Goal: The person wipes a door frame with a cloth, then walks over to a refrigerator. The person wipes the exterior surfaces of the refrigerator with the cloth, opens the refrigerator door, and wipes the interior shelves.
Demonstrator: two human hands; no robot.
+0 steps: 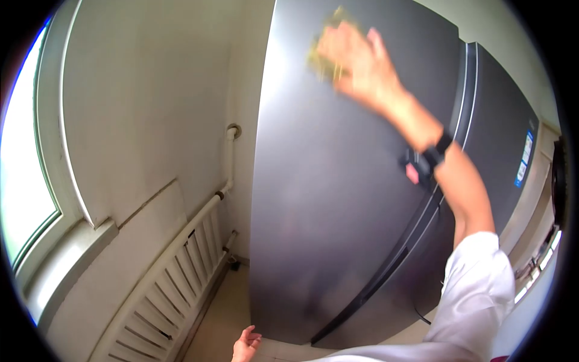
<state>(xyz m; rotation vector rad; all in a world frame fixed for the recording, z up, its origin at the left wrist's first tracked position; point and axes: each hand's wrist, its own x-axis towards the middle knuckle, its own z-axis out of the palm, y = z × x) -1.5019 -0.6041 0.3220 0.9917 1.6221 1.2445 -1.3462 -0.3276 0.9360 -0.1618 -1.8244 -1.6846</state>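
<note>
My right hand (362, 63) presses a yellowish cloth (326, 53) flat against the upper part of the grey side panel of a refrigerator (338, 193). Motion blurs both the hand and the cloth. A dark watch (435, 153) is on the right wrist, and a white sleeve covers the upper arm. My left hand (246, 344) is low at the bottom edge of the view, near the refrigerator's lower corner, with its fingers loosely bent and apart and nothing in them.
A white radiator (163, 283) with a pipe (230, 158) runs along the wall left of the refrigerator. At the far left is a window (27, 145) with a sill (72, 259). The refrigerator door (497, 114) bears a blue and white label (523, 160).
</note>
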